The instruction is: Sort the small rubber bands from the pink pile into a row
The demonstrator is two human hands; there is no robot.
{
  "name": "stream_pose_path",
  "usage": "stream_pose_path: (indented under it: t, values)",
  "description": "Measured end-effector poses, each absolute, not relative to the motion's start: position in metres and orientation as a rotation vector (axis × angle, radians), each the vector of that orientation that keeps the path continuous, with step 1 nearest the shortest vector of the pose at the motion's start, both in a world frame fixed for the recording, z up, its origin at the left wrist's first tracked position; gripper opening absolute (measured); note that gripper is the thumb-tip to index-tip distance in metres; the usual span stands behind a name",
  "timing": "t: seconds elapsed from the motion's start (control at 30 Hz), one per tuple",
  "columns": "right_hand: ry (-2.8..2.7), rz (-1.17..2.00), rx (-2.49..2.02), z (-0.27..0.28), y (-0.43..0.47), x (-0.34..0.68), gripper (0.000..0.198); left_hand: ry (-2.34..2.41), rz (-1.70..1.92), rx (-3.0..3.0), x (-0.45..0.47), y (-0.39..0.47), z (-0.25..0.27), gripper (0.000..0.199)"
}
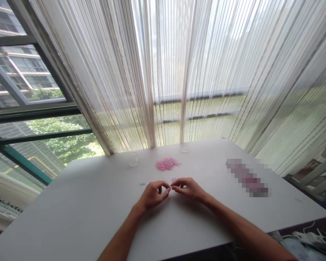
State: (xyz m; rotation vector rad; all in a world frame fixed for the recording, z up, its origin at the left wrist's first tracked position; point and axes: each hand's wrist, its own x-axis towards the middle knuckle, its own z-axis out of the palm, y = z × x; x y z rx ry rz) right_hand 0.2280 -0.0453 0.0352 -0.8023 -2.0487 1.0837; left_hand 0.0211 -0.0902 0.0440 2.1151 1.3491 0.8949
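Note:
My left hand (pixel 155 194) and my right hand (pixel 188 188) meet over the middle of the white table (pixel 83 206), thumb and forefinger pinched on each. Their fingertips nearly touch, and what sits between them is too small to make out. Just beyond my fingers lies a small pink piece (pixel 174 179). A small teal piece (pixel 142 184) rests to the left of my left hand. Farther back is a loose pile of thin pink strips or bands (pixel 166 164), with some pale bluish ones mixed in.
Behind the pile stand a clear round dish (pixel 133 159) at left and another clear dish (pixel 184 149) at right. A blurred-out reddish object (pixel 247 177) lies on the right side. String curtains (pixel 168 72) hang along the far edge. Cables (pixel 312 237) lie below the table's right corner.

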Motion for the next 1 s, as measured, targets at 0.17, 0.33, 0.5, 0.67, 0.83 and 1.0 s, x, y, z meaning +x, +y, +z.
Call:
stream_pose_path:
  t: [0.17, 0.33, 0.5, 0.67, 0.83, 1.0]
  values:
    - [-2.121, 0.982, -0.750, 0.0303, -0.0436, 0.2297, 0.017, 1.379, 0.848, 2.105, 0.0194, -0.0896, 0.0427, 0.014]
    - [-2.167, 0.907, -0.722, 0.0280, -0.0420, 0.2317, 0.012, 1.371, 0.875, 2.101, 0.0182, -0.0881, 0.0394, 0.014]
    - [-2.179, 0.877, -0.731, 0.0275, -0.0420, 0.2316, 0.009, 1.354, 0.914, 2.092, 0.0176, -0.0876, 0.0385, 0.012]
    - [-2.173, 0.852, -0.750, 0.0271, -0.0415, 0.2317, 0.007, 1.344, 0.932, 2.086, 0.0186, -0.0878, 0.0391, 0.012]
    - [-2.163, 0.843, -0.750, 0.0256, -0.0402, 0.2323, 0.006, 1.318, 0.920, 2.080, 0.0201, -0.0876, 0.0375, 0.017]
    - [-2.166, 0.860, -0.741, 0.0244, -0.0403, 0.2319, 0.007, 1.310, 0.920, 2.095, 0.0188, -0.0864, 0.0362, 0.012]
